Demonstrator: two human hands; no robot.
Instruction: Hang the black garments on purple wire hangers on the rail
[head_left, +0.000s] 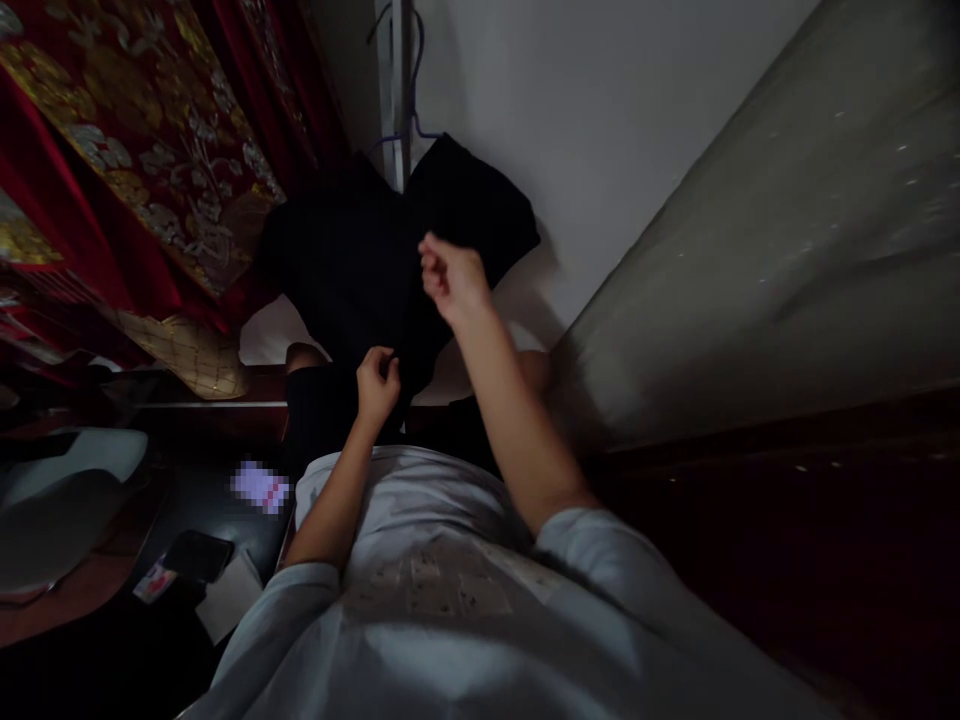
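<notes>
A black garment (352, 260), its exact kind lost in the dark, hangs on a thin purple hanger (414, 130) in front of me and falls toward my lap. My left hand (377, 385) is at its lower part, fingers curled and closed on the dark cloth. Higher up and to the right, my right hand (454, 278) is raised in front of the garment with thumb and fingers pinched together. Whatever that pinch may hold is too small to make out.
An upright metal pole (397, 90) stands behind the garment against a pale wall. Red cloth with gold and silver embroidery (172, 130) hangs at left. Below it, a dark surface holds a black phone-like object (199, 556) and a pale flat piece (231, 597). A grey panel (787, 230) slants at right.
</notes>
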